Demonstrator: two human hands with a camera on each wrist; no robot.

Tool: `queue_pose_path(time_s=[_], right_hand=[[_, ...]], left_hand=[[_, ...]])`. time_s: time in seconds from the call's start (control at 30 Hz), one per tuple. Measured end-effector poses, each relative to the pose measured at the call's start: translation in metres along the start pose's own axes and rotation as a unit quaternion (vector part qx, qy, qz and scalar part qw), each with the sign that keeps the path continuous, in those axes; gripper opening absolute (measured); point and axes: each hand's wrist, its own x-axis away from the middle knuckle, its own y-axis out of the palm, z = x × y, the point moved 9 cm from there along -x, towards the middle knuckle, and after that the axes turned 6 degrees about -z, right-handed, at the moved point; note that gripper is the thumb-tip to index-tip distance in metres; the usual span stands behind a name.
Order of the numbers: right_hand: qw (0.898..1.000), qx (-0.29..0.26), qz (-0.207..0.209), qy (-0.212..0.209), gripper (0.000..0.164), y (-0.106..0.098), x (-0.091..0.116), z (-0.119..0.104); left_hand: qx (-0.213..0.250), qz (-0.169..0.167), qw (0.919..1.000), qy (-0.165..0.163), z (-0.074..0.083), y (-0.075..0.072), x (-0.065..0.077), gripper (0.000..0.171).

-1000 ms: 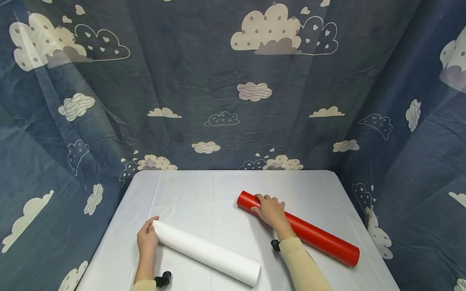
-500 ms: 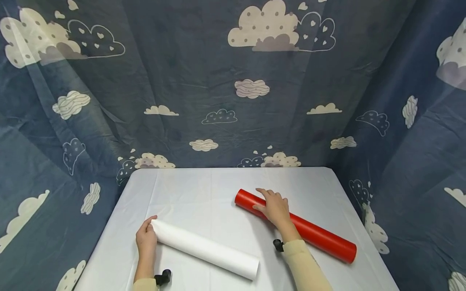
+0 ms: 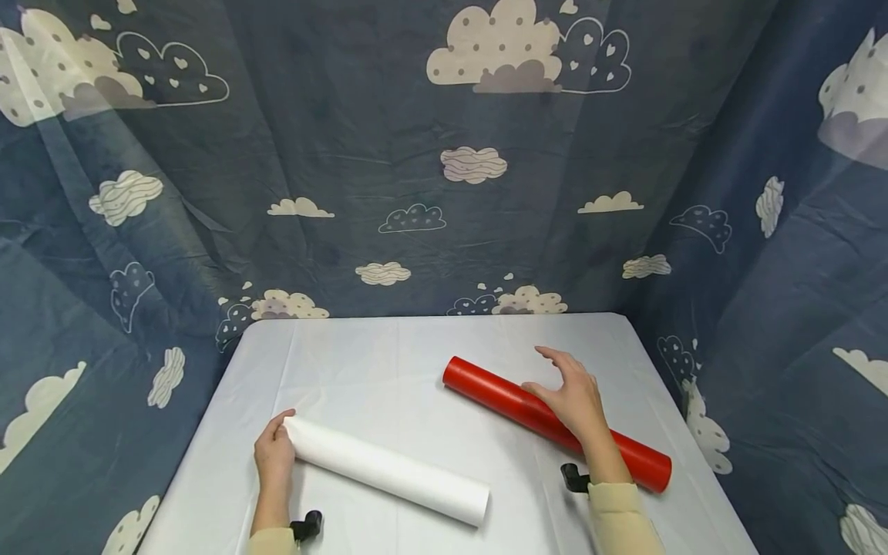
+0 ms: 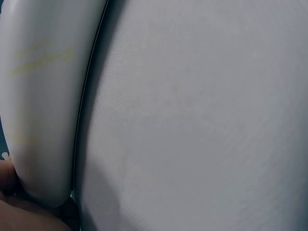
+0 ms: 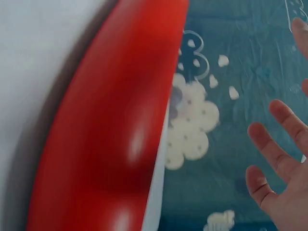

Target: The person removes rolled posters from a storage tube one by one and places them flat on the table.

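Note:
A smooth white roll (image 3: 388, 469) lies slantwise on the table, and my left hand (image 3: 274, 456) grips its far left end. In the left wrist view, faint yellow marks show on the white roll (image 4: 43, 96), with fingertips (image 4: 29, 214) at its end. Farther right lies a glossy red roll (image 3: 496, 391), slanting the same way. Over its middle, my right hand (image 3: 574, 397) is raised with thumb and fingers spread, holding nothing. The right wrist view shows those fingers (image 5: 276, 144) apart from the red roll (image 5: 113, 125).
A white cloth covers the table (image 3: 347, 362). Dark blue curtains (image 3: 333, 139) with cloud prints hang behind it and on both sides. Black wrist cameras sit at the left wrist (image 3: 307, 526) and the right wrist (image 3: 574, 478).
My right hand has let go of the red roll near its far end, lifted and moved right along it with fingers spreading. The left hand keeps its grip on the white roll.

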Motion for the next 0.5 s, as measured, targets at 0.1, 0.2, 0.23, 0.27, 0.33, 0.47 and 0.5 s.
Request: queue_pose_path(time_s=[0.1, 0.2, 0.23, 0.27, 0.33, 0.47, 0.5], right_hand=[[1.000, 0.003, 0.010, 0.006, 0.077, -0.016, 0.014, 0.014], [1.000, 0.004, 0.016, 0.013, 0.078, -0.029, 0.028, 0.028], [1.000, 0.005, 0.017, 0.015, 0.078, -0.032, 0.032, 0.032], [1.000, 0.006, 0.018, 0.019, 0.078, -0.036, 0.036, 0.036], [0.999, 0.009, 0.020, 0.024, 0.078, -0.041, 0.044, 0.043], [0.998, 0.017, 0.023, 0.051, 0.079, -0.054, 0.057, 0.056], [0.998, 0.018, 0.022, 0.060, 0.080, -0.057, 0.060, 0.059]], left_hand=[[0.002, -0.005, 1.0000, -0.004, -0.001, 0.003, 0.000, 0.045], [0.002, -0.010, 0.9999, -0.005, -0.003, 0.005, 0.001, 0.045], [0.000, -0.011, 0.9999, -0.004, -0.003, 0.005, 0.001, 0.045], [-0.002, -0.012, 0.9999, -0.004, -0.003, 0.004, 0.001, 0.045], [-0.004, -0.012, 0.9999, -0.003, -0.003, 0.004, 0.002, 0.045], [-0.008, -0.008, 0.9999, 0.000, -0.003, 0.001, 0.000, 0.045], [-0.008, -0.008, 0.9999, 0.000, -0.003, 0.001, -0.001, 0.045]])
